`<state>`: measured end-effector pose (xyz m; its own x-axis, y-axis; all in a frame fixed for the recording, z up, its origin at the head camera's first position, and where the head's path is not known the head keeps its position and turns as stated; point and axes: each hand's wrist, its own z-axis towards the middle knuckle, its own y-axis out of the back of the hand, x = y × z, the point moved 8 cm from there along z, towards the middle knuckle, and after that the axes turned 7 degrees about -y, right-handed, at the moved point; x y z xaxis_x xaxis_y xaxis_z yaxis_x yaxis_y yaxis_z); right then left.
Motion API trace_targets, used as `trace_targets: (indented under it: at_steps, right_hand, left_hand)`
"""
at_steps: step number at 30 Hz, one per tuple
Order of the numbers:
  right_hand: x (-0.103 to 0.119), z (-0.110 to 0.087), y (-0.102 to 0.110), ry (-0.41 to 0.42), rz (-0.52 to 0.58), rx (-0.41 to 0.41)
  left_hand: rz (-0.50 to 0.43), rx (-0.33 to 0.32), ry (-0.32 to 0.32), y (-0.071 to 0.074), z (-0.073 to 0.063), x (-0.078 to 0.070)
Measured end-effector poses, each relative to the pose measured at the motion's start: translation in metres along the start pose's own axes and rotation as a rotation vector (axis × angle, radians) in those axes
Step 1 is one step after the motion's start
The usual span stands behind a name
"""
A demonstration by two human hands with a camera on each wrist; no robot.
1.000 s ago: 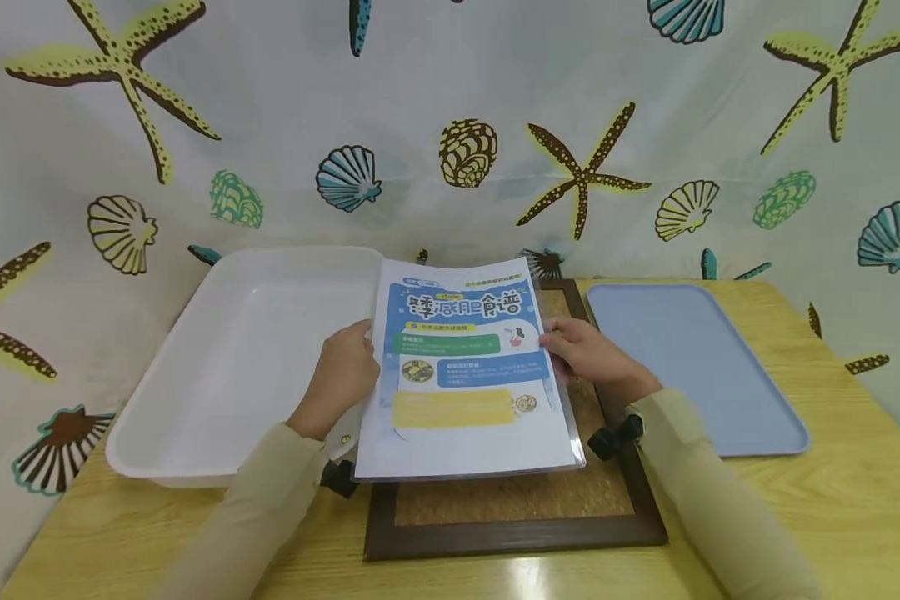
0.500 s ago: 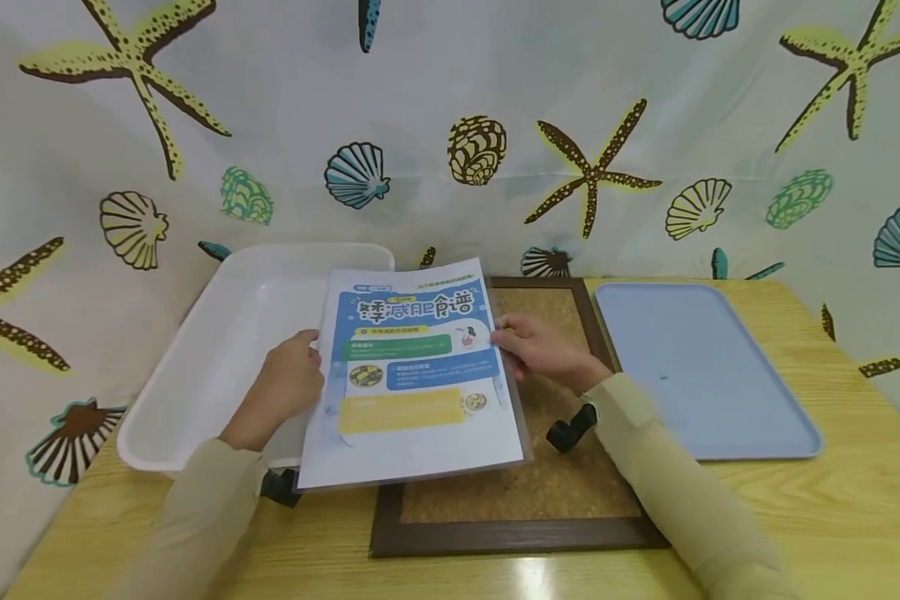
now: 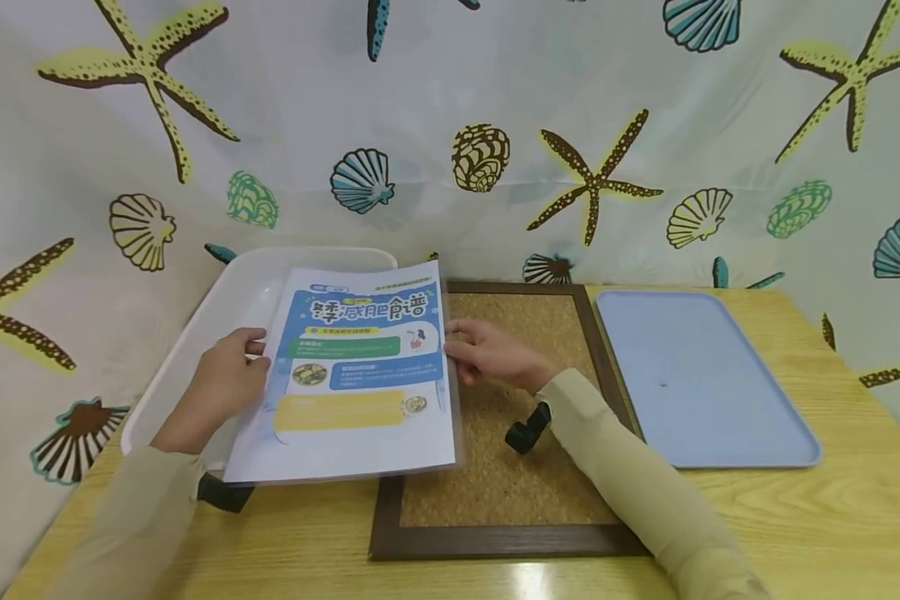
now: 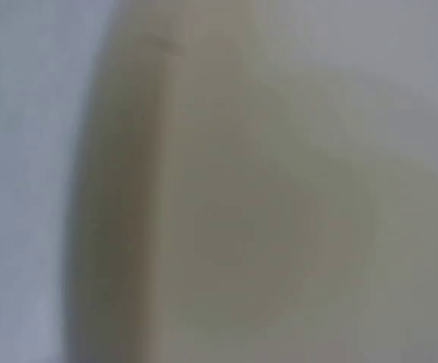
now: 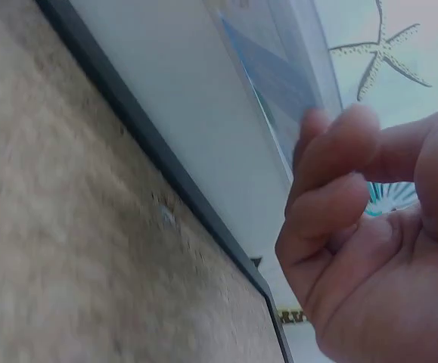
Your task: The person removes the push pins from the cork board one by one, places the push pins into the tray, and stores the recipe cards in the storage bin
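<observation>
A laminated printed sheet (image 3: 360, 375) with a blue heading and green, blue and yellow bands is held up, tilted, overlapping a white basin (image 3: 210, 333) and a cork board (image 3: 525, 492). My right hand (image 3: 495, 354) pinches its right edge, thumb on the printed face. In the right wrist view the fingers of the right hand (image 5: 370, 242) are curled beside the sheet (image 5: 271, 68). At the sheet's left edge is my left hand (image 3: 225, 383), fingertips right at the clear margin. Whether they pinch it I cannot tell. The left wrist view is a pale blur.
The dark-framed board lies on a wooden table (image 3: 307, 550). To its right is a light blue tray (image 3: 712, 383). A curtain (image 3: 435, 83) with starfish and shells hangs behind. The basin stands at the left, its wall partly behind the sheet.
Both hands and the sheet have moved left from over the cork board toward the white basin. More of the board now shows.
</observation>
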<state>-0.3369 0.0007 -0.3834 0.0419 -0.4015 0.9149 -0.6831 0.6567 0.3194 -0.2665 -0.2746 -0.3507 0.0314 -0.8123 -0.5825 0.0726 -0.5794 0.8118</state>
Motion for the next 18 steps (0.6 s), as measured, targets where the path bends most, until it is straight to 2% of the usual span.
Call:
trace_targets:
  at_steps: [3,8,15,18]
  right_hand:
    - [0.004,0.007,-0.008,0.007,-0.008,0.008]
    - [0.011,0.02,-0.021,0.003,0.001,0.0]
    - [0.024,0.039,-0.034,0.016,0.014,-0.035]
    - [0.029,0.046,-0.04,0.017,0.005,-0.055]
  left_hand:
    - [0.014,-0.022,-0.007,0.008,0.0,0.008]
    - [0.036,-0.007,0.011,0.015,-0.002,0.02]
    - [0.053,0.104,0.046,0.025,-0.004,0.037]
    - [0.068,0.16,0.037,0.029,-0.002,0.044]
